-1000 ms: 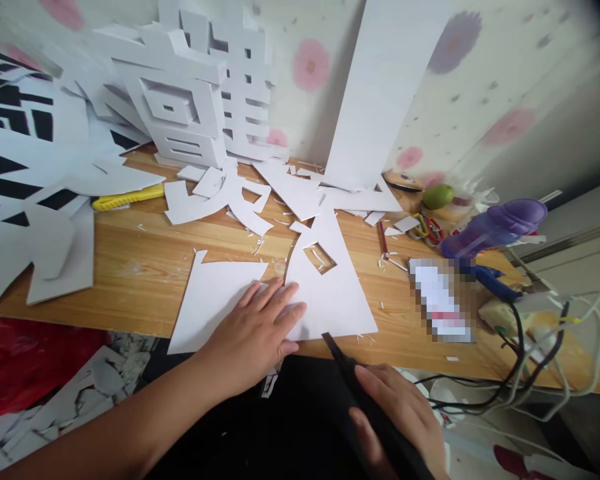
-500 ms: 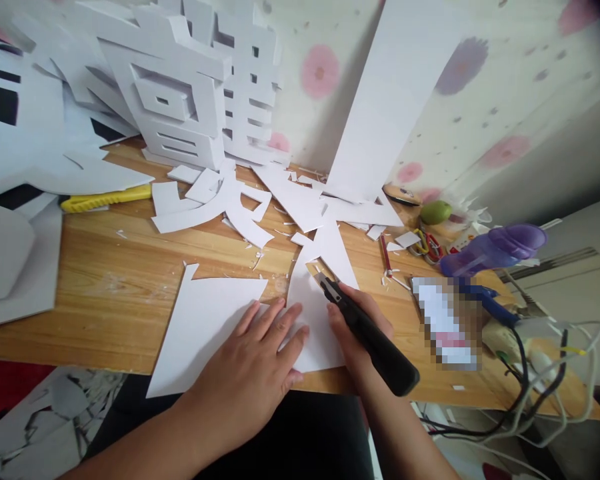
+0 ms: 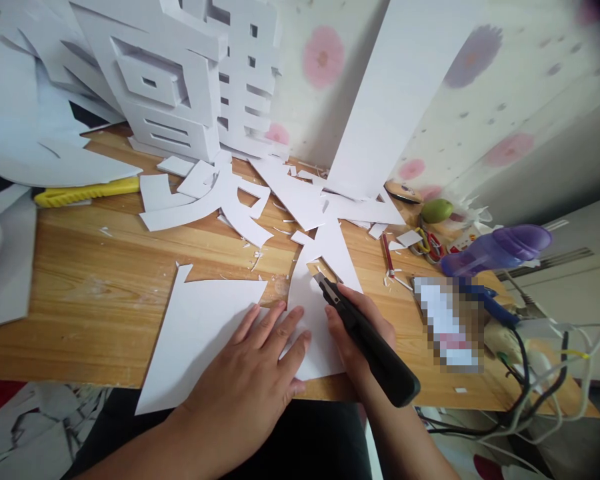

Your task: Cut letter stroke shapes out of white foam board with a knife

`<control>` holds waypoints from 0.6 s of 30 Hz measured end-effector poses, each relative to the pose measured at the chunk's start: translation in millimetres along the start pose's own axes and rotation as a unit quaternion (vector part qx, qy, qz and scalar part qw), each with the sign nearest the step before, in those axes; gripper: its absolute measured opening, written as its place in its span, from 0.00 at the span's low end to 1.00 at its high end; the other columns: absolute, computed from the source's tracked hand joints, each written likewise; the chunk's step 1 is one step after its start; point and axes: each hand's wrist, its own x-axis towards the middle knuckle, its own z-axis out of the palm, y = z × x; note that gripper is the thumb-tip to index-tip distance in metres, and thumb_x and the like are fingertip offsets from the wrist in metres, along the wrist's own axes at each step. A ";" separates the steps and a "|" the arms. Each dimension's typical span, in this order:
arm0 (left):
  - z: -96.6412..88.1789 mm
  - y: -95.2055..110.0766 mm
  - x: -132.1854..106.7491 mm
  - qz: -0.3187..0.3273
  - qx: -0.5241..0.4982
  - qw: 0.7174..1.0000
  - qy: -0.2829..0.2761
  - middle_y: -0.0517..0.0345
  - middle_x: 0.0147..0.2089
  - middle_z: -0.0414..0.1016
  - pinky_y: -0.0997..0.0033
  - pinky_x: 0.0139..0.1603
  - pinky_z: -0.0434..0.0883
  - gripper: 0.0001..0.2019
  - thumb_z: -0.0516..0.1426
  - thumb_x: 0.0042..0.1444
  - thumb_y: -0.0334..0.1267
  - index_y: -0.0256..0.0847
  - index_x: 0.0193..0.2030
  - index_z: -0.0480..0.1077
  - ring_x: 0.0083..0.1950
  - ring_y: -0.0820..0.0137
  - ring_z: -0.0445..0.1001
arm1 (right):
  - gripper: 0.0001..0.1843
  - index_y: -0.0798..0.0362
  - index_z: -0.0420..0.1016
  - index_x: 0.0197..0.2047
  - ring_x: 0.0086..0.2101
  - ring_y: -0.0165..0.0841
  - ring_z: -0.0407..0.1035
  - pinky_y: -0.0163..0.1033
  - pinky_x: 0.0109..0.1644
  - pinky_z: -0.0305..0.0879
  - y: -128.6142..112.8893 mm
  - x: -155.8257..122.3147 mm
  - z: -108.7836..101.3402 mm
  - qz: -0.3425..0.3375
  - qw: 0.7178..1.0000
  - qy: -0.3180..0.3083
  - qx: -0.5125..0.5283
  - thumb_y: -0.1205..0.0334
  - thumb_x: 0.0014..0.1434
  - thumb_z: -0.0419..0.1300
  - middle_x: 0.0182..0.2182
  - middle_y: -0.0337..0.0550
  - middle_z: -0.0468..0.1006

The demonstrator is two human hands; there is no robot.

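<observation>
A white foam-board sheet (image 3: 195, 333) lies at the table's front edge, its far side cut into curves and points. My left hand (image 3: 250, 367) rests flat on it, fingers spread. My right hand (image 3: 345, 347) grips a black utility knife (image 3: 375, 350), its blade pointing away from me at a narrow notch in the board. Whether the blade tip touches the board I cannot tell. Just beyond the notch, white cut strips (image 3: 333, 237) and small scraps lie close to the knife.
Cut-out white characters (image 3: 165, 93) and a tall white panel (image 3: 395, 100) lean on the wall. A yellow utility knife (image 3: 87, 192) lies left. To the right are a red pen (image 3: 389, 257), scissors (image 3: 433, 245), a purple bottle (image 3: 500, 247) and cables (image 3: 535, 400).
The view has shifted slightly, so the items at the left sit further left. Both hands and the black knife keep nearly the same place on the board.
</observation>
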 end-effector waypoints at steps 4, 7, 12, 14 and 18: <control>1.0 -0.3 -0.7 -0.001 -0.003 1.000 0.000 0.50 0.70 0.59 0.41 0.66 0.57 0.22 0.47 0.66 0.52 0.47 0.62 0.65 0.70 0.50 0.57 | 0.15 0.50 0.76 0.48 0.35 0.38 0.79 0.36 0.34 0.75 2.2 0.0 0.4 -0.008 1.000 0.002 -0.007 0.60 0.56 0.65 0.37 0.43 0.83; 1.7 -0.5 -0.4 -0.001 -0.004 1.000 0.000 0.50 0.70 0.59 0.41 0.67 0.56 0.22 0.48 0.66 0.51 0.47 0.63 0.65 0.70 0.50 0.57 | 0.15 0.49 0.75 0.48 0.35 0.37 0.78 0.38 0.38 0.75 3.1 -0.6 1.0 -0.016 1.000 -0.009 -0.004 0.60 0.57 0.65 0.37 0.42 0.83; 2.3 0.0 -0.2 -0.004 -0.005 1.000 -0.001 0.51 0.70 0.59 0.42 0.67 0.56 0.22 0.48 0.66 0.50 0.48 0.63 0.64 0.70 0.51 0.56 | 0.16 0.49 0.74 0.50 0.31 0.33 0.76 0.37 0.38 0.74 4.3 -2.8 -0.4 -0.021 0.999 -0.038 -0.005 0.62 0.57 0.64 0.34 0.39 0.81; 1.8 0.4 -0.3 -0.009 -0.007 1.000 -0.005 0.51 0.70 0.59 0.42 0.67 0.56 0.22 0.48 0.66 0.51 0.48 0.62 0.65 0.70 0.51 0.56 | 0.16 0.49 0.73 0.50 0.31 0.33 0.76 0.37 0.39 0.74 4.5 -3.7 -1.9 -0.027 0.999 -0.046 -0.009 0.62 0.58 0.64 0.34 0.39 0.81; 0.2 1.4 0.3 -0.014 -0.009 1.000 -0.011 0.52 0.70 0.59 0.41 0.68 0.55 0.22 0.48 0.66 0.51 0.48 0.63 0.64 0.71 0.51 0.55 | 0.16 0.50 0.72 0.51 0.32 0.34 0.76 0.38 0.39 0.74 3.5 -4.4 -3.8 -0.036 0.997 -0.062 -0.013 0.62 0.58 0.63 0.34 0.40 0.80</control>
